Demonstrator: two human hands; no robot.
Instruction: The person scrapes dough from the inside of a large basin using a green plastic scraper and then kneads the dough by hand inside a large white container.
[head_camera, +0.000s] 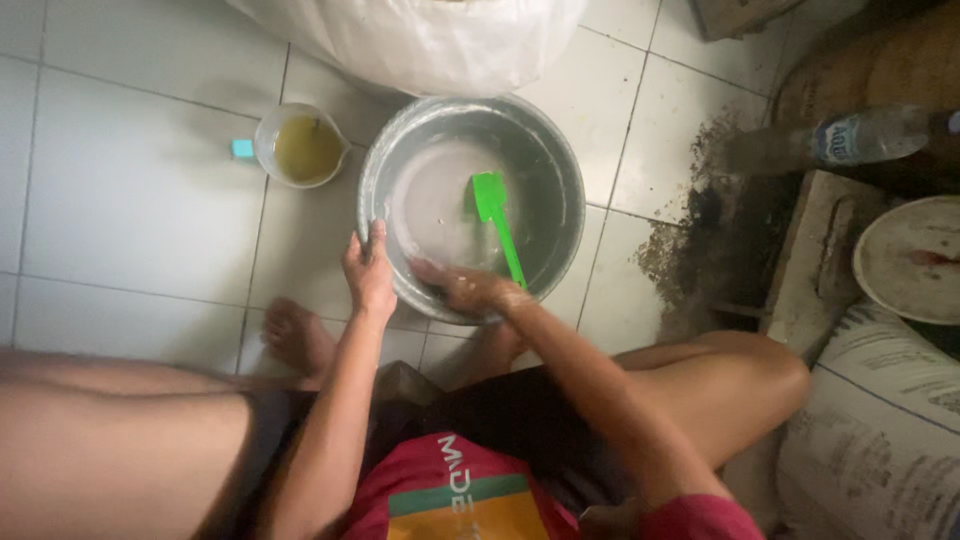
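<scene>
Head view, frame centre: I saw the left hand pinching the metal basin rim (near edge), the right hand spread inside beside a green spatula.

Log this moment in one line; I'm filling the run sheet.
left hand: grips basin rim | right hand: inside basin, near green spatula | jug: beside basin

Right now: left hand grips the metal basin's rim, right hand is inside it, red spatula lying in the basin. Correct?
Not quite. In the head view the spatula is green, not red. The rest holds: left hand grips the metal basin's rim, right hand is inside it.
</scene>
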